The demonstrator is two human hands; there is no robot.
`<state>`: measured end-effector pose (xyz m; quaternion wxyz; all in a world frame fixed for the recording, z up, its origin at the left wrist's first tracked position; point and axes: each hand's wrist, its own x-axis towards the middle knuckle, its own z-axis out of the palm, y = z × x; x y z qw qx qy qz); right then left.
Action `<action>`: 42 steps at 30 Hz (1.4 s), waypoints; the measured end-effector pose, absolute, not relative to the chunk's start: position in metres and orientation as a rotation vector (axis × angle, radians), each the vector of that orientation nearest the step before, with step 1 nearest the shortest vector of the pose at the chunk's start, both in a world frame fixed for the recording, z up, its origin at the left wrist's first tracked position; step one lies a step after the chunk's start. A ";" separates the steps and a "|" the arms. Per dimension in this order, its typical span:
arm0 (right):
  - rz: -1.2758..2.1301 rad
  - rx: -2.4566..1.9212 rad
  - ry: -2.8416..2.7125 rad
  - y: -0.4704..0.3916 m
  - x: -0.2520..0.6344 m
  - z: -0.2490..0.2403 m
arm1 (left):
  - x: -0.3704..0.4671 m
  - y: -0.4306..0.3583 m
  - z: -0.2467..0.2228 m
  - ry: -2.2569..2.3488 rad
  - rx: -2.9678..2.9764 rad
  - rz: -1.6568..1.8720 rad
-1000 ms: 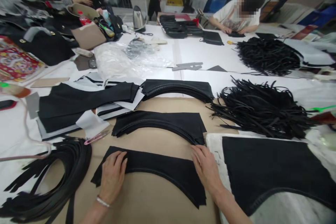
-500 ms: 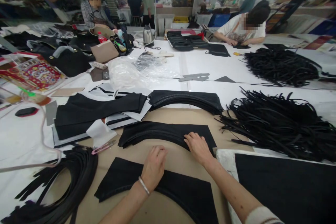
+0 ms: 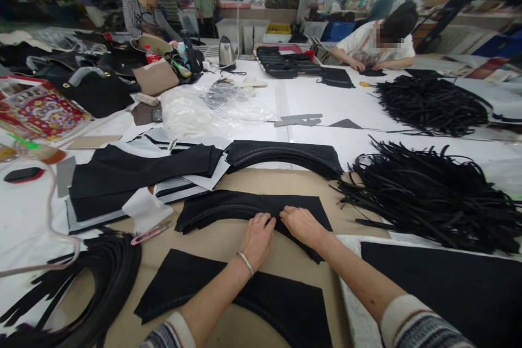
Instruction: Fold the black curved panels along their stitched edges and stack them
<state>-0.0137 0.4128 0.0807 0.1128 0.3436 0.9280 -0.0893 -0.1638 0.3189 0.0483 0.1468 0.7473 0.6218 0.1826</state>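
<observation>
A stack of black curved fabric pieces (image 3: 228,201) lies across the middle of the brown board, its arched edge toward me. My left hand (image 3: 258,239), with a bracelet at the wrist, has its fingers closed on that arched edge near the middle. Just right of it, my right hand (image 3: 302,227) pinches the same edge, fingers bent over the fabric. The fingertips are partly hidden against the black material. Nearer to me lies another black curved piece (image 3: 285,293), partly under my left forearm. Behind the stack sits a further pile of arched black pieces (image 3: 285,151).
Bundles of black strips lie at the right (image 3: 428,196) and at lower left (image 3: 118,283). Pink-handled snips (image 3: 149,234) rest on the brown board (image 3: 310,182). Black and white panels (image 3: 138,174) are piled at left. Co-workers sit across the table.
My left hand has moved up and right from above the nearer piece to the stack's arched edge. My right hand has shifted slightly left along that edge.
</observation>
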 end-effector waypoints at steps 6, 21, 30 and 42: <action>-0.304 1.035 2.697 0.418 -0.016 0.085 | -0.162 0.318 0.046 1.821 2.133 0.525; -0.354 1.102 2.625 0.438 -0.021 0.105 | -0.158 0.322 0.050 1.798 1.855 0.750; 0.064 1.195 2.725 0.452 -0.035 0.210 | -0.167 0.334 0.057 1.594 1.214 1.101; -0.098 1.102 3.003 0.309 0.013 0.144 | -0.238 0.325 0.123 0.766 -0.221 1.467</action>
